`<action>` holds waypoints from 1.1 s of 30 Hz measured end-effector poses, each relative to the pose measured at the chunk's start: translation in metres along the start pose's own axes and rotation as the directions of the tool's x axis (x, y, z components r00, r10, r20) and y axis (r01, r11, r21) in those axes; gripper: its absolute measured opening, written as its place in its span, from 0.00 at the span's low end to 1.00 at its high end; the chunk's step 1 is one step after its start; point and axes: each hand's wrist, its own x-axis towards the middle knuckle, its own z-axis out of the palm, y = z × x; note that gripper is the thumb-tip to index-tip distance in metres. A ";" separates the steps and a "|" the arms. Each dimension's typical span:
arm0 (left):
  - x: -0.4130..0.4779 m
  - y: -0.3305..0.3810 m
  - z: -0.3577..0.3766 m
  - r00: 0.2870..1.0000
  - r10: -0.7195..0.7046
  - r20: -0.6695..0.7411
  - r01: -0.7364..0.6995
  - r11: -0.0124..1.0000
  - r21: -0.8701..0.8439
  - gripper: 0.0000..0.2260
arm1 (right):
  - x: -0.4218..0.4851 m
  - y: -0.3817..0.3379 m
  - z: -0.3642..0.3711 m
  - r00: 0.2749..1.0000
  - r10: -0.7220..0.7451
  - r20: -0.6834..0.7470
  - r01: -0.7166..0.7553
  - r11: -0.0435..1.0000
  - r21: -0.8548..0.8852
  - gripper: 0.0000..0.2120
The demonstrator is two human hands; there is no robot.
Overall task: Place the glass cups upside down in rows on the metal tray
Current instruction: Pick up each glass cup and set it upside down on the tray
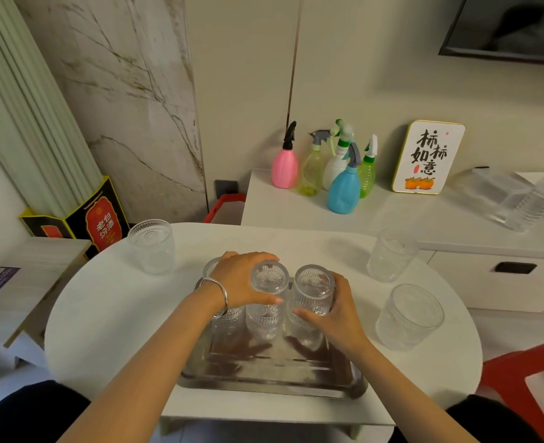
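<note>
Left hand point(241, 279) grasps an inverted ribbed glass cup point(268, 302), right hand point(337, 310) another point(311, 302), both seating on the metal tray point(270, 375); first row forming; next, release, fetch upright cups point(409, 318) from table.

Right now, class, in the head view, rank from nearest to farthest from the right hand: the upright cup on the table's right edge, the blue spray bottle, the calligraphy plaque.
1. Upright cup, right of the right hand.
2. Blue spray bottle, on the counter behind.
3. Calligraphy plaque, far right against the wall.

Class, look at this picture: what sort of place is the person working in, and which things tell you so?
Probably a home living or dining room: a small white table, a low white cabinet with spray bottles and a decorative sign, and a wall-mounted screen.
</note>
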 end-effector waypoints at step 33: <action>-0.038 0.089 -0.044 0.984 0.036 -0.177 -0.158 0.646 -0.747 0.38 | -0.024 -0.126 -0.071 0.996 -0.081 -0.036 0.084 0.731 0.678 0.25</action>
